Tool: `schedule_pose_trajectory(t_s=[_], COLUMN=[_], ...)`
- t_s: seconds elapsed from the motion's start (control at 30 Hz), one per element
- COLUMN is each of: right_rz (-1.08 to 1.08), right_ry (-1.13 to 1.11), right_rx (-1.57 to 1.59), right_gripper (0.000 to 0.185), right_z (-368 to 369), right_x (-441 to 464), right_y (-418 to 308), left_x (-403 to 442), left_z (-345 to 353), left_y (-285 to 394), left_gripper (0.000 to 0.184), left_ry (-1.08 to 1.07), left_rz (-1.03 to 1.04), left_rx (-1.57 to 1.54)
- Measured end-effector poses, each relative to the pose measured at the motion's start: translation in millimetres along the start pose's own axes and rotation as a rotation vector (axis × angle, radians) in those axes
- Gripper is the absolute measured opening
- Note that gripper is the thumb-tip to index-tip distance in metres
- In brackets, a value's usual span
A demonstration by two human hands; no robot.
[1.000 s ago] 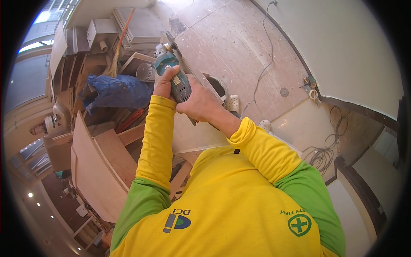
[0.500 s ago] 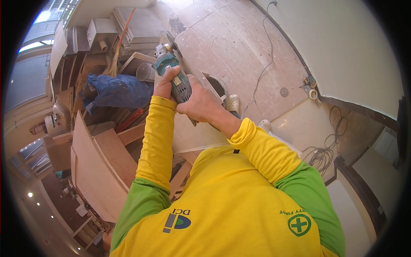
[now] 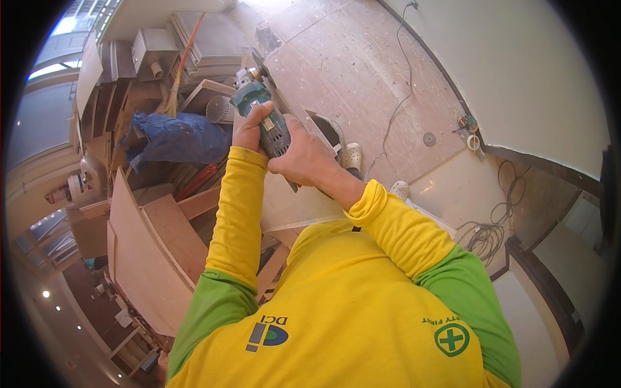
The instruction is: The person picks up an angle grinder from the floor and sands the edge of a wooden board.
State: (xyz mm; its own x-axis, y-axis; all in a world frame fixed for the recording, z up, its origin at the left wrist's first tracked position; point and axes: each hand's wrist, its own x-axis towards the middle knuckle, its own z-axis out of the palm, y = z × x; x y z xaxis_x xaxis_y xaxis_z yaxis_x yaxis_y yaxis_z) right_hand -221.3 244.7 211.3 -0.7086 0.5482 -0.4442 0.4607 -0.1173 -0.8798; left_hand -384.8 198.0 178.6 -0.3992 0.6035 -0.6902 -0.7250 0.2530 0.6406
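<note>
Both of my hands grip a teal angle grinder (image 3: pixel 253 97), which points up and away from me. My left hand (image 3: pixel 250 130) is wrapped round its body from the left, with the thumb lying on top. From the right, my right hand (image 3: pixel 309 152) closes round the rear of the grinder. The disc (image 3: pixel 262 66) is at the far end, beside the edge of a long pale board (image 3: pixel 288 107) that runs beneath the tool. Part of that board is hidden under my hands and the grinder.
A crumpled blue sheet (image 3: pixel 178 139), a broom (image 3: pixel 178 84) and a perforated bucket (image 3: pixel 220 110) lie among wooden panels at left. A cable (image 3: pixel 404 90) trails over the tiled floor. Coiled cord (image 3: pixel 486 240) and a tape roll (image 3: pixel 473 142) are by the right wall (image 3: pixel 517 71).
Almost nothing differs. My hands and the grinder have shifted very slightly, and the grip is the same.
</note>
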Motion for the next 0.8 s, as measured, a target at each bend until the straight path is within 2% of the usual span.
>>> schedule_pose_trajectory(t_s=[0.27, 0.8], right_rz=[-0.005, 0.021], right_ry=[0.034, -0.034], right_rx=[0.0, -0.005], right_gripper=[0.098, 0.097], right_z=[0.3, -3.5], right_x=[-1.8, -6.9], right_y=[-0.1, -0.8], left_x=[-0.2, -4.6], left_z=[-1.2, 0.0], left_y=[-1.7, -4.7], left_gripper=[0.025, 0.024], left_ry=[-0.038, -0.031], left_rz=[-0.004, -0.008], left_rx=[-0.026, -0.018])
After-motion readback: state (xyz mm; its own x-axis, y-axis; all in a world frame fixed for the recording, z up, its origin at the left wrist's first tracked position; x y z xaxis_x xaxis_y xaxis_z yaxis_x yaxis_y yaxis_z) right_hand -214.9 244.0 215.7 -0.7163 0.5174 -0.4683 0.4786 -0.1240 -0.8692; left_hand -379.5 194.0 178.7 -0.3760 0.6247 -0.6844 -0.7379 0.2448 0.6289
